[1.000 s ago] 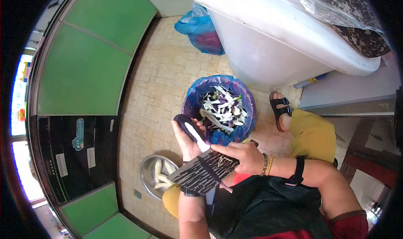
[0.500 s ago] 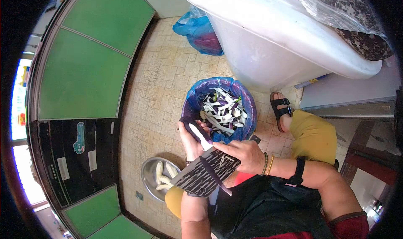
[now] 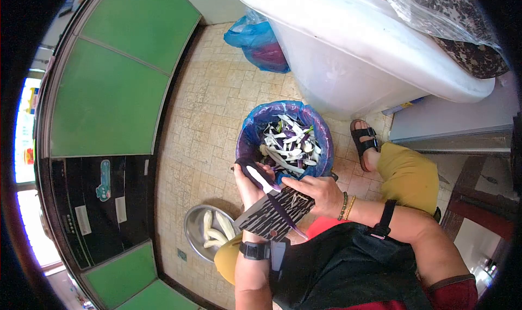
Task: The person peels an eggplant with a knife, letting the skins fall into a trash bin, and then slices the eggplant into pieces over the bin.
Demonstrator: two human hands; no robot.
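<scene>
My left hand (image 3: pixel 247 187) is closed around a dark purple eggplant (image 3: pixel 266 173), which shows a white peeled stripe. My right hand (image 3: pixel 322 197) grips a cleaver (image 3: pixel 261 221) with a dark, streaked blade, its index finger stretched along the top of the blade. Blade and eggplant meet at the eggplant's near end. Across the blade lies a long strip of purple peel (image 3: pixel 283 210). Just beyond both hands stands a bin lined with a blue bag (image 3: pixel 247 126), holding white and purple peelings (image 3: pixel 291 141). A metal bowl (image 3: pixel 190 235) holds several peeled eggplants (image 3: pixel 216 235).
Green cabinets (image 3: pixel 109 98) with a black panel (image 3: pixel 98 212) line the left side. A large white tub (image 3: pixel 326 65) stands at the upper right, and a blue plastic bag (image 3: pixel 253 41) sits on the tiled floor (image 3: pixel 201 114) beside it. My sandalled foot (image 3: pixel 365 144) is right of the bin.
The cleaver has moved a little up and to the right, carrying the peel strip on its blade. My left hand has shifted slightly, still holding the eggplant.
</scene>
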